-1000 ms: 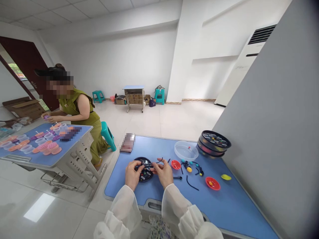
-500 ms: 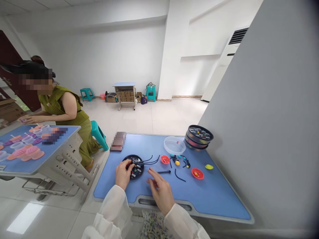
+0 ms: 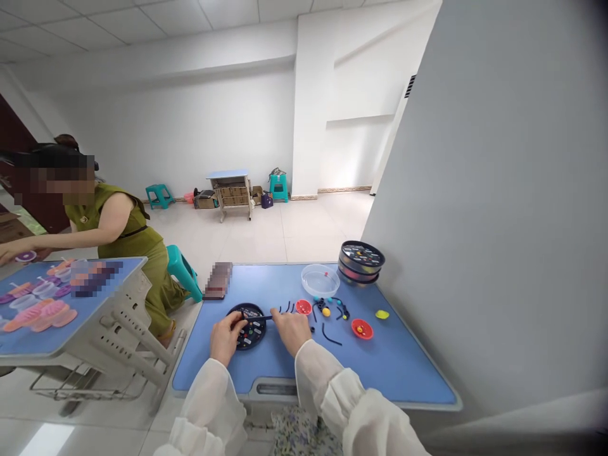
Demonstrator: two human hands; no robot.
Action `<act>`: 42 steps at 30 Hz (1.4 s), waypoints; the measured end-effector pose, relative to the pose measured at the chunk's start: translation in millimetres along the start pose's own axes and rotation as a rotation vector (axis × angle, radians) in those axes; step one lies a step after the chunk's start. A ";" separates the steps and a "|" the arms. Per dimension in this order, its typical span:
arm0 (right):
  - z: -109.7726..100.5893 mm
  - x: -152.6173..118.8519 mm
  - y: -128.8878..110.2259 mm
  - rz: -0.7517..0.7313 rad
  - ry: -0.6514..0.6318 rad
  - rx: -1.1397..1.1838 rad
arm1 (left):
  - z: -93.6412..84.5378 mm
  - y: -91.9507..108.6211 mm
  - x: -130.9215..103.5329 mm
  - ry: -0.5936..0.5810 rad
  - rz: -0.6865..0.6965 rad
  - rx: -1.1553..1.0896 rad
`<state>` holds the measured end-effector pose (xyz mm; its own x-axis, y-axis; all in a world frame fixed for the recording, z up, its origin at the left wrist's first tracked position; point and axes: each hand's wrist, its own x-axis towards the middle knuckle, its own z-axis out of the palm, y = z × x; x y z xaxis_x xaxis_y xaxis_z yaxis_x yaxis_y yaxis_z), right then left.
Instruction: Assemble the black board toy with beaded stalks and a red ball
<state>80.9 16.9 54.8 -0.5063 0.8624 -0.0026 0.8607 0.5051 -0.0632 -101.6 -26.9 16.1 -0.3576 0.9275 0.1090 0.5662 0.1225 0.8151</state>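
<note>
Over a round black disc (image 3: 251, 339) printed with coloured dots and white labels, my left hand (image 3: 224, 337) pinches one end of several thin black rods (image 3: 262, 317). Farther along the same rods, my right hand (image 3: 291, 330) closes round them, and their bent tips stick out beyond it. Just past my right hand sits a small red bowl (image 3: 304, 307) with tiny pieces in it. Beside that bowl lie small black and teal parts (image 3: 346, 311), a yellow ball (image 3: 326, 312) and a loose curved black rod (image 3: 331, 335).
A second red bowl (image 3: 362, 329) and a yellow piece (image 3: 382, 314) lie to the right. Behind them are a clear round dish (image 3: 320, 280) and a stack of round black-rimmed containers (image 3: 361, 261) near the wall. At left, another person (image 3: 126, 231) sits at a neighbouring table (image 3: 102, 316).
My right hand, apart from the rods and with fingers spread before, has moved up and closed on them. My view has shifted, and the other person's arm now stretches out to the left.
</note>
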 end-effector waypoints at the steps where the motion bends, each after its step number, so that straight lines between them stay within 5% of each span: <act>1: -0.2 0.6 0.6 0.000 0.004 0.001 | -0.9 0.6 0.6 -0.018 -0.005 0.001; 19: 19.9 -19.7 3.9 -0.028 0.234 0.024 | 4.0 -2.5 1.7 0.015 0.064 0.135; 22: 23.7 -40.5 22.9 -0.041 0.314 0.039 | 6.8 -5.4 1.4 0.018 0.101 0.152; 24: 26.4 -53.5 45.0 -0.015 0.491 0.082 | 7.9 -5.0 -2.3 0.056 0.149 0.159; 29: 29.3 -73.1 104.3 0.096 0.683 0.119 | 12.6 15.7 -28.4 0.405 0.309 0.171; 31: 29.4 -77.6 117.5 0.121 0.684 0.135 | 22.6 32.1 -41.8 0.408 0.459 0.221; 34: 30.3 -81.3 120.8 0.128 0.654 0.154 | 52.1 58.8 -55.6 0.119 0.699 0.371; 37: 33.3 -80.3 109.7 0.123 0.598 0.133 | 90.4 80.4 -56.4 -0.048 0.718 0.538; 42: 41.3 -72.2 88.5 0.223 0.502 0.086 | 130.1 99.5 -45.3 -0.065 0.625 0.665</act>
<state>191.4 -2.0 8.2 -0.2063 0.8690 0.4497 0.9262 0.3217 -0.1967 67.5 -10.7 18.2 0.1891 0.9091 0.3712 0.9609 -0.2492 0.1208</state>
